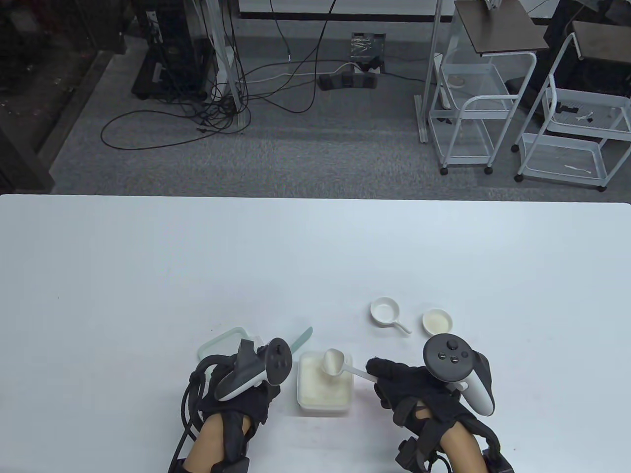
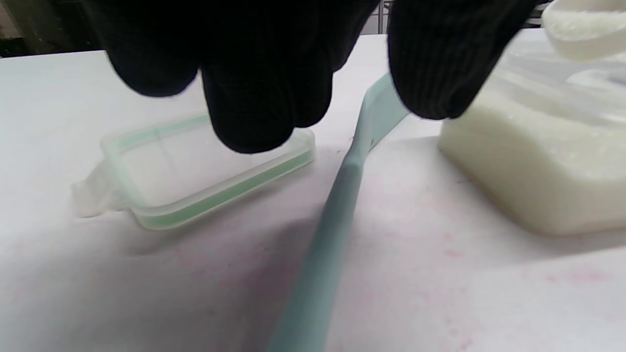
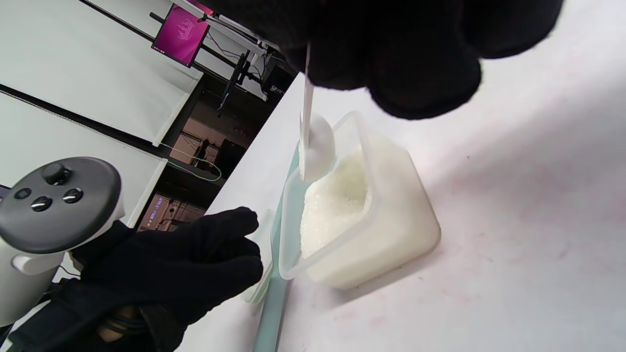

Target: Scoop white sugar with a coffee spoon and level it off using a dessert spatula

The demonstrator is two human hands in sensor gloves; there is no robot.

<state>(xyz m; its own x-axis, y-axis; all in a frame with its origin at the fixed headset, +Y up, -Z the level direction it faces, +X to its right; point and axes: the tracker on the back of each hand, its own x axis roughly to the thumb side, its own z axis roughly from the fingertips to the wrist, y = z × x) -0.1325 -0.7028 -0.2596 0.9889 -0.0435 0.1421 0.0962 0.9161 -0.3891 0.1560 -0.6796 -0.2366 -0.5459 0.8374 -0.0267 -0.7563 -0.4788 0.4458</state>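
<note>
A clear tub of white sugar [image 1: 325, 394] stands between my hands; it also shows in the right wrist view [image 3: 376, 234]. My right hand [image 1: 394, 379] pinches the handle of a white coffee spoon [image 1: 334, 363]. The spoon's bowl [image 3: 317, 146] is heaped with sugar and held just above the tub. A pale green dessert spatula [image 1: 301, 340] lies flat on the table left of the tub. My left hand [image 1: 246, 394] hovers over its handle [image 2: 332, 220], fingers [image 2: 254, 98] hanging down, gripping nothing.
The tub's clear lid with a green seal [image 1: 219, 345] lies left of the spatula. A small white dish with a handle [image 1: 385, 311] and a small round bowl [image 1: 437, 321] stand beyond my right hand.
</note>
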